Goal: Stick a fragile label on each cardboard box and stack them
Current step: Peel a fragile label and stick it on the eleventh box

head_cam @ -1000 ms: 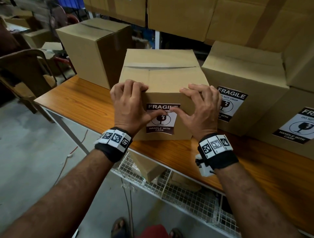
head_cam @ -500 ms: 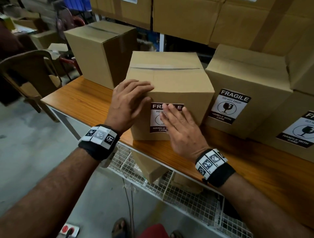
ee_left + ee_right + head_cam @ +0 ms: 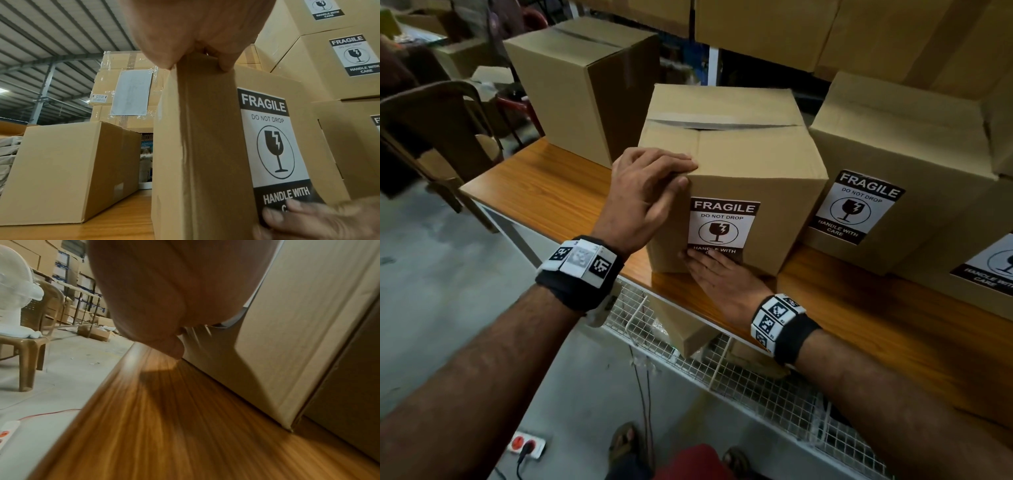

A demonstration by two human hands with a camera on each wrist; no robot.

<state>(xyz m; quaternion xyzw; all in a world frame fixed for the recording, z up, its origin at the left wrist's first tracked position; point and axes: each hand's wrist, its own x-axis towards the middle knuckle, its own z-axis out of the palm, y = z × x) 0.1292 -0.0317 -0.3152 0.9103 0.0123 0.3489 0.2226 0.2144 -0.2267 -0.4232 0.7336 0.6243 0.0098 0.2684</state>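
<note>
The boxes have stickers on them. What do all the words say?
"FRAGILE / DO NOT DROP / HANDLE WITH C…": label on the middle box; right hand covers the last word.
"FRAGILE / DO NOT DROP / HANDLE WITH CARE": label on the next box.
Paper sheet on the wrapped boxes: too blurred.

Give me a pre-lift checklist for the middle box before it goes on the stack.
1. Fragile label on middle box, flat where visible: ok.
2. Bottom edge stuck: cannot tell, right hand covers it.
3. Left hand holds top corner: ok.
4. Right hand gripping for lift: not ok, fingers flat on the front.
5. Top flaps sealed: not ok, seam gapes.
6. Unlabelled box left to do: not ok.
</note>
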